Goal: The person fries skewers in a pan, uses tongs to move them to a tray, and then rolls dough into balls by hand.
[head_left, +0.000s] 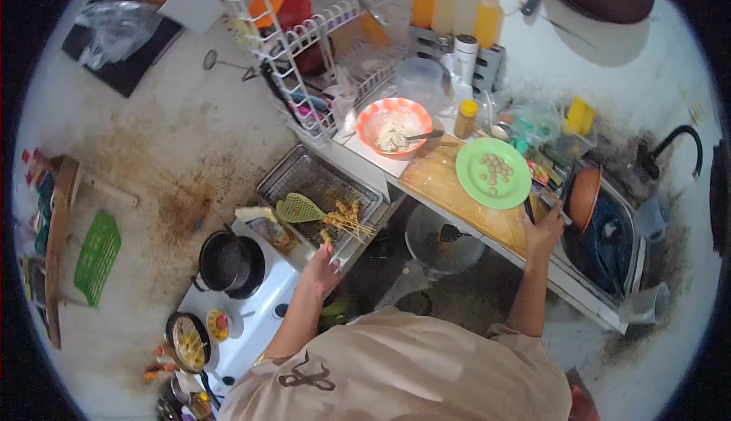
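Observation:
My left hand (321, 270) is at the near edge of the metal tray (278, 186), its fingertips pinching a small golden fried piece (327, 237). Just beyond it, several skewers of fried food (349, 219) lie in the tray beside a pale green slotted spatula (298, 208). My right hand (544, 232) is closed at the right end of the wooden cutting board (434, 181), beside the sink; a dark, slim thing shows at its fingers, and I cannot tell what it is. Close by on the board sits a green plate (474, 186) with several small round pieces.
An orange-and-white bowl (373, 109) holds white batter and a spoon. A black pot (225, 261) and a frying pan (183, 349) are on the stove (263, 299) at left. The brown clay bowl (585, 199) leans by the sink (638, 257). A white wire rack (285, 40) stands behind the tray.

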Tool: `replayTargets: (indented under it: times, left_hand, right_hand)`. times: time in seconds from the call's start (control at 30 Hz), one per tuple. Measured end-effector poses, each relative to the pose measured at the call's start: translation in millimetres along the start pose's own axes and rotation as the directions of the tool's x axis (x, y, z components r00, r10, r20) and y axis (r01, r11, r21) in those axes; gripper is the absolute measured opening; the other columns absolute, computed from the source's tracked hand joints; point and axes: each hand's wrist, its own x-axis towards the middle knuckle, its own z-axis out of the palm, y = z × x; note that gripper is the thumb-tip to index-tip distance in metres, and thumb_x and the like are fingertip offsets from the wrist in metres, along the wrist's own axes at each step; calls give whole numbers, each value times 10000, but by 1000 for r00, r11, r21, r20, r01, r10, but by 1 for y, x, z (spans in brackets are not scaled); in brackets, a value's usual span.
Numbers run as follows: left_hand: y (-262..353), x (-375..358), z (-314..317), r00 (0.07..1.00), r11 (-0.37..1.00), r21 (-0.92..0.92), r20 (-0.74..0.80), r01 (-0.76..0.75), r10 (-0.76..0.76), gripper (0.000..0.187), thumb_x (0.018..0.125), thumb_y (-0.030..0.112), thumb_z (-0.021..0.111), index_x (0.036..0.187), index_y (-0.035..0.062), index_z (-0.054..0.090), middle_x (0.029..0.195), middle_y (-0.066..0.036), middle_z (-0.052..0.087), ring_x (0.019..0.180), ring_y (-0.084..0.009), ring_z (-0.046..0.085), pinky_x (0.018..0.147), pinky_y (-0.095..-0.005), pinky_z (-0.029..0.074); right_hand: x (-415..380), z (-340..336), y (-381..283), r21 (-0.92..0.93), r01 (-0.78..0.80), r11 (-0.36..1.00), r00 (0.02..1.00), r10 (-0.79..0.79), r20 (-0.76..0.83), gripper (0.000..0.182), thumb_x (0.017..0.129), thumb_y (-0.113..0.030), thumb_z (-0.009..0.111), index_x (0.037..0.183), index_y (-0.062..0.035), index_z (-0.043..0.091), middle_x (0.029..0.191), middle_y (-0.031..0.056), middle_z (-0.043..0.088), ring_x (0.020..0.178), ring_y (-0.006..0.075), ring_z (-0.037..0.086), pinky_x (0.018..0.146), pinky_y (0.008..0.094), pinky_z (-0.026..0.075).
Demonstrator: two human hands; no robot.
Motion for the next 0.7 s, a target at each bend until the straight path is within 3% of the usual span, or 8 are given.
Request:
replayTargets:
  times: [0.23, 0.27, 0.37, 0.4, 0.5, 0.53, 0.63, 0.7]
  left_hand:
    - [-5, 1, -5, 969, 973, -72, 104, -219, 226, 374, 791, 56, 543, 1132, 167, 438, 1069, -26, 498, 869, -154, 512, 761, -292, 438]
    - [-6, -2, -3, 968, 965, -97, 27, -245, 249, 316, 810, 61, 517, 1115, 123, 467, 1018, -86, 532, 769, -154, 558, 666, -230, 494]
    - [7, 4, -41, 961, 910, -412, 264, 37, 80, 167, 843, 167, 494, 992, 105, 537, 824, -61, 590, 513, -119, 534, 423, -216, 463]
    - [11, -24, -8, 997, 959, -270, -9, -82, 83, 287, 866, 316, 432, 726, 98, 556, 519, -11, 513, 300, -87, 371, 248, -209, 290]
    - [13, -15, -41, 764, 944, -320, 587, -84, 267, 369, 853, 426, 402, 638, 141, 492, 461, 29, 392, 314, -94, 285, 286, -224, 196]
    - [14, -25, -30, 870, 936, -334, 424, -108, 251, 465, 851, 459, 368, 507, 150, 419, 373, 41, 275, 303, -87, 236, 295, -235, 168]
    - [9, 2, -31, 783, 884, -468, 551, 5, 288, 254, 891, 274, 378, 741, 85, 459, 593, -12, 444, 418, -87, 365, 332, -190, 282]
    - [-1, -9, 22, 902, 905, -230, 168, -357, 398, 174, 874, 189, 404, 999, 69, 422, 920, -67, 483, 725, -161, 496, 564, -227, 429]
  right_hand:
    - [3, 0, 5, -112, -5, 994, 1000, 4, -8, 874, 591, -297, 721, 1280, -54, 242, 1153, 276, 353, 1007, 395, 429, 848, 410, 370]
    - [2, 0, 5, -149, 1, 989, 999, -8, -50, 860, 598, -293, 717, 1280, -61, 246, 1161, 274, 348, 1006, 392, 429, 840, 409, 373]
    - [6, -22, -10, -81, 81, 993, 970, -97, -221, 663, 642, -325, 690, 1165, -32, 406, 1095, 233, 450, 1007, 361, 448, 840, 420, 367]
    - [5, -24, -10, -14, 154, 988, 955, -152, -253, 563, 667, -319, 668, 1095, -26, 449, 1041, 211, 485, 965, 342, 472, 820, 407, 376]
    - [6, -17, -4, 287, 312, 906, 923, -217, -316, 326, 738, -285, 596, 915, -17, 543, 898, 148, 562, 846, 290, 526, 763, 370, 395]
    - [7, -5, -6, 454, 312, 834, 936, -188, -297, 269, 759, -262, 568, 873, -19, 550, 864, 129, 570, 809, 278, 533, 746, 360, 398]
    - [-22, -2, -74, 799, 348, 490, 937, -204, -283, 123, 755, -83, 486, 849, -29, 544, 860, 121, 547, 850, 248, 510, 772, 345, 380]
    - [-78, -32, -140, 699, 609, 374, 768, -500, -401, 219, 672, 48, 454, 867, -14, 530, 901, 140, 515, 912, 264, 481, 822, 365, 362]
